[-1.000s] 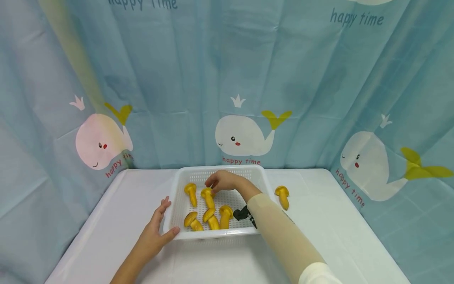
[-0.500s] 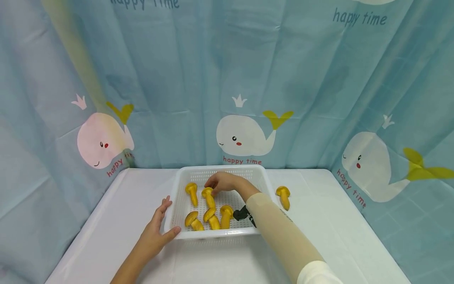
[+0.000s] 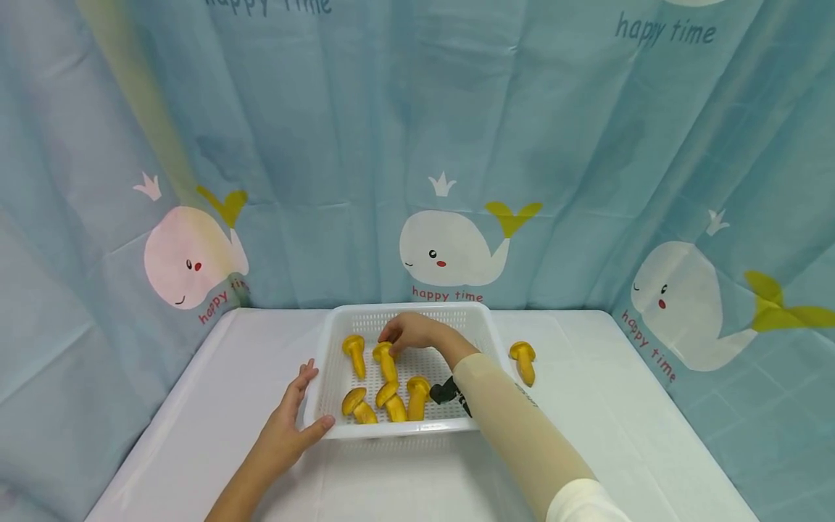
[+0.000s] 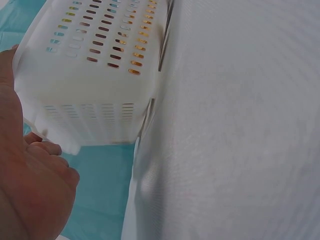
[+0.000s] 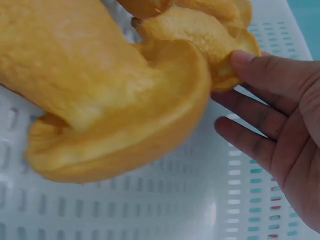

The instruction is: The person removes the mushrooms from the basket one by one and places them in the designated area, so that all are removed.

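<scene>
A white perforated plastic basket (image 3: 407,429) holds several yellow toy-like mushrooms. My right hand (image 3: 412,331) reaches inside and pinches the cap of the back middle mushroom (image 3: 388,368), which lies among the others. In the right wrist view, the thumb (image 5: 244,61) presses on that cap, the index finger mostly hidden behind it, while other fingers extend below. A nearer mushroom (image 5: 120,100) fills much of that view. At the basket's front left corner, my left hand (image 3: 287,417) is spread with fairly straight fingers, thumb at the front rim and fingertips along the left side.
Another mushroom (image 3: 523,362) lies on the white table (image 3: 587,406), right of the basket. A mushroom (image 3: 354,354) sits at the basket's back left. A black device (image 3: 446,391) shows under the right forearm. Behind the table hangs a blue whale-print curtain (image 3: 313,246).
The whole head view has shifted by a few pixels. Both hands, the basket and the mushrooms otherwise keep their places.
</scene>
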A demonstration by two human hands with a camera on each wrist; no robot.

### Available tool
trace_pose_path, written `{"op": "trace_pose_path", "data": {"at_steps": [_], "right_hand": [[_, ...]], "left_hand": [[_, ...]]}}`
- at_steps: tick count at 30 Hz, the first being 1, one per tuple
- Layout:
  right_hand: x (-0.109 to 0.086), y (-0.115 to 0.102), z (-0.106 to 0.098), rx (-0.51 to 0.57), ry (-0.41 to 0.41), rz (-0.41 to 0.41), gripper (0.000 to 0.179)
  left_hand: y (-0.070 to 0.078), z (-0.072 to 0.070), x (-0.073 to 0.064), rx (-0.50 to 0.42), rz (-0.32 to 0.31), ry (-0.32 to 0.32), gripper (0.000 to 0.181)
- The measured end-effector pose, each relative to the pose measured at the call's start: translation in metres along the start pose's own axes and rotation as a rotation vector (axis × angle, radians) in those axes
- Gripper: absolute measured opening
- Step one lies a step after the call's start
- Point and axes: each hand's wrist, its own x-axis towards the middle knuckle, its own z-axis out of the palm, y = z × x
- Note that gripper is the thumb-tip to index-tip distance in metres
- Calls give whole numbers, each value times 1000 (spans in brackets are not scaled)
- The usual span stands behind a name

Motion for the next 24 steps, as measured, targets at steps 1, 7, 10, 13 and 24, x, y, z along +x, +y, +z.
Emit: {"op": "trace_pose_path", "data": {"at_steps": [1, 7, 10, 13, 24], "right_hand": [[-1, -1, -2, 11, 8, -2, 23], [-6, -11, -13, 83, 79, -20, 25], [-12, -19, -21, 117, 125, -27, 27], [-19, -26, -29, 127, 175, -37, 30], [-64, -43, -52, 122, 310, -95, 34]], "left_hand": [[0, 0, 0, 0, 4, 1, 91], [1, 1, 1, 6, 15, 7, 91], [0, 2, 1, 5, 18, 5, 91], [0, 1, 2, 6, 28, 6, 90], [-2, 2, 1, -10, 48, 18, 88]]}}
